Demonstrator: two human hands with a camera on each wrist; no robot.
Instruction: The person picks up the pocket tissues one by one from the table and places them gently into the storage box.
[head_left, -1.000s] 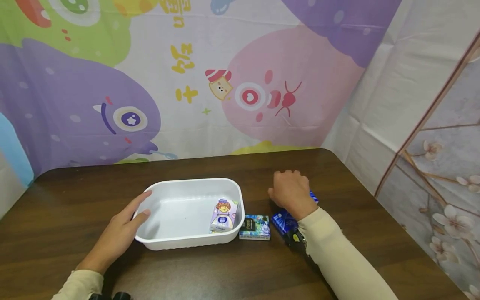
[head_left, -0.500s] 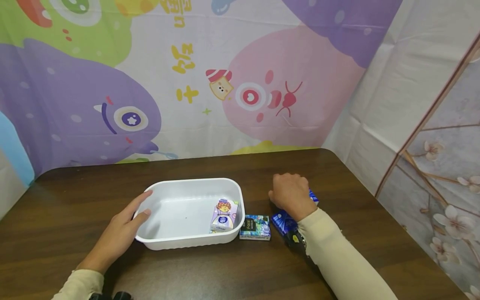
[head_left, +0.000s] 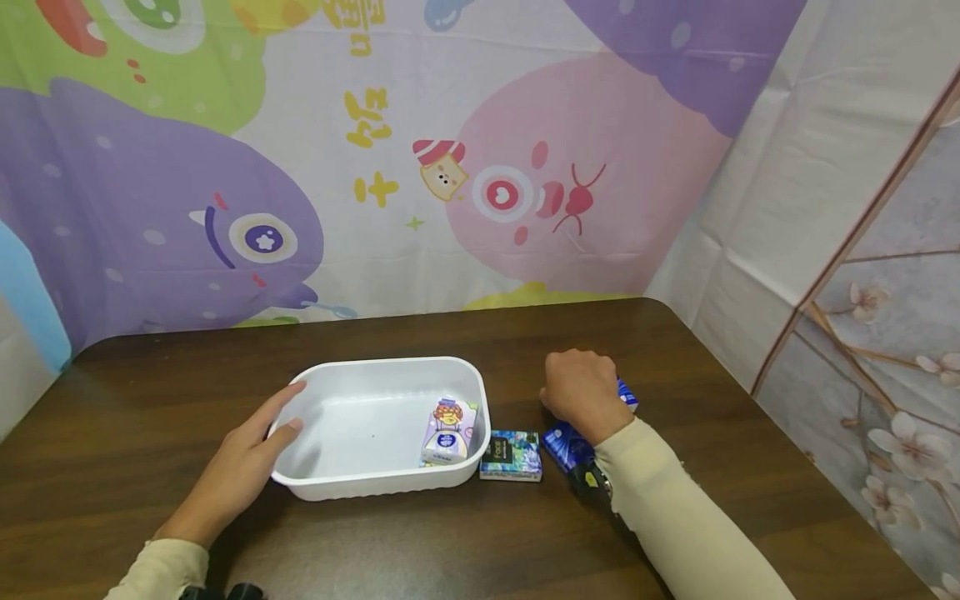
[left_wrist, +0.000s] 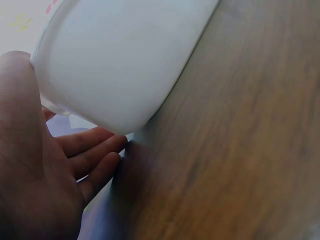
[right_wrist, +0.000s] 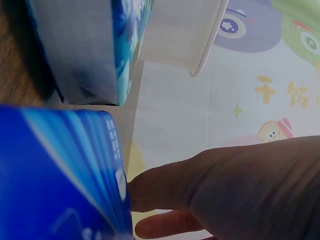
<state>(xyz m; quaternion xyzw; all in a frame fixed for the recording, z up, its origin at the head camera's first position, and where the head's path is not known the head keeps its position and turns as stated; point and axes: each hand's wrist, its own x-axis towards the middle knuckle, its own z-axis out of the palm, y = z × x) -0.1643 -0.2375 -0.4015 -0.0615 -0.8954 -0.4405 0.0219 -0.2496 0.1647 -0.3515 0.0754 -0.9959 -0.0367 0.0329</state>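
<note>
My left hand (head_left: 228,471) holds the left end of a white plastic tub (head_left: 375,482), its thumb over the rim. In the left wrist view, the other fingers (left_wrist: 95,160) lie along the outside of the tub's corner. To the tub's right, my right hand (head_left: 581,385) bends down with curled fingers behind a blue tissue pack (head_left: 566,446). A second blue pack (head_left: 628,395) peeks out beside that hand, which grips it with fingertips mostly hidden. The right wrist view shows the thumb (right_wrist: 157,187) by the end of the nearer blue pack (right_wrist: 55,175).
Inside the tub, at its right end, lies a purple cartoon-printed tissue pack (head_left: 447,435). A floral blue-green pack (head_left: 512,455) sits against the tub's right side. A printed cloth (head_left: 390,250) hangs behind the dark wooden table (head_left: 360,550).
The right hand has dipped very slightly toward the near side. The left hand, the tub and the packs stay as they were.
</note>
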